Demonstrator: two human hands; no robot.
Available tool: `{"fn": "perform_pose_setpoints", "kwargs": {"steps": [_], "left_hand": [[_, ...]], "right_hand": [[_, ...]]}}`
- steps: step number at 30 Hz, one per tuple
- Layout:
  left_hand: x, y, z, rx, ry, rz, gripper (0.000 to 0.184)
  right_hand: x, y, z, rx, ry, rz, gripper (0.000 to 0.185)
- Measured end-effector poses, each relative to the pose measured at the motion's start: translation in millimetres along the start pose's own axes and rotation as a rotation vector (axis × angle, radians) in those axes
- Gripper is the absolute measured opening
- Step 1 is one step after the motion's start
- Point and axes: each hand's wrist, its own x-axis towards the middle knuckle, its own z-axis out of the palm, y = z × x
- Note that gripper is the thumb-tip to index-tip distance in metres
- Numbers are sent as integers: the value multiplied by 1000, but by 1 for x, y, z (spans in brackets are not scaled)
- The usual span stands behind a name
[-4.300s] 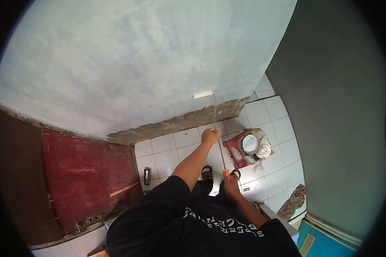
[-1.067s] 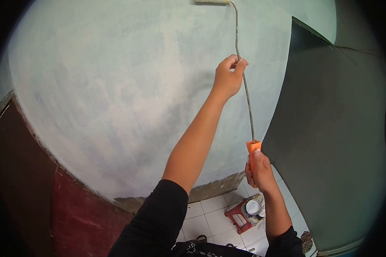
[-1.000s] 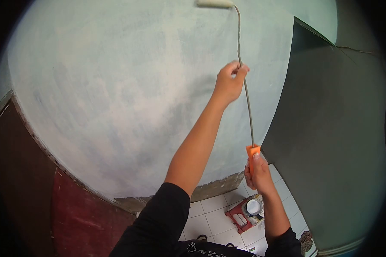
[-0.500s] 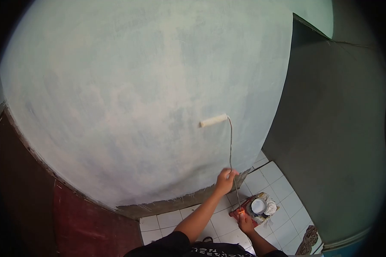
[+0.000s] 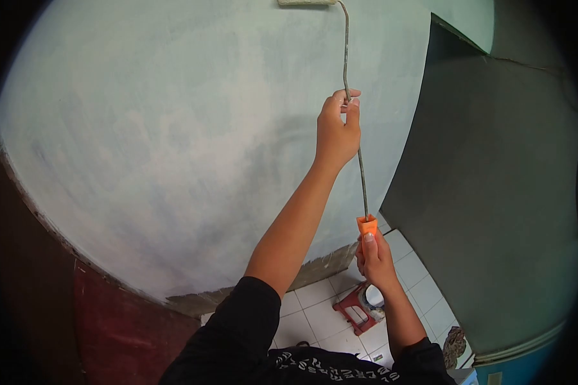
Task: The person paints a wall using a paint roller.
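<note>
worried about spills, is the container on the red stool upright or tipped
Upright: the container sits on the red stool, its round mouth facing up.

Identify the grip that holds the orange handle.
The right grip, lower in view, holds the orange handle; the left grip holds the metal rod, nearer the roller.

**Paint roller (image 5: 361, 173) reaches frame's top edge**

Its pale sleeve (image 5: 306, 2) lies nearly level at top centre, partly cut off; from the right end a bent metal rod (image 5: 346, 54) runs down to an orange handle (image 5: 367, 226), lower right of centre.
</note>
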Motion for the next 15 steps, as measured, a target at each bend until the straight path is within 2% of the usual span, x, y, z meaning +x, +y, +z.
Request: {"fn": "perform_pose_setpoints", "kwargs": {"steps": [3, 4, 7, 9, 10, 12, 15], "left_hand": [[-42, -37, -5, 20, -27, 63, 28], [-68, -62, -6, 30, -35, 23, 29], [-177, -119, -19, 81, -125, -204, 29], [-258, -152, -24, 77, -150, -370, 28], [-292, -166, -23, 30, -146, -484, 27], [-328, -174, -21, 19, -116, -549, 26], [-314, -163, -25, 80, -161, -516, 28]], "right_hand": [[-14, 33, 0, 21, -12, 77, 48], [-28, 62, -1, -5, -13, 108, 48], [-82, 179, -14, -149, -57, 76, 49], [-130, 237, -22, -56, -77, 214, 43], [-150, 246, -24, -125, -64, 231, 40], [-175, 260, -24, -220, -23, 231, 38], [-176, 268, -23, -151, -3, 295, 37]]}}
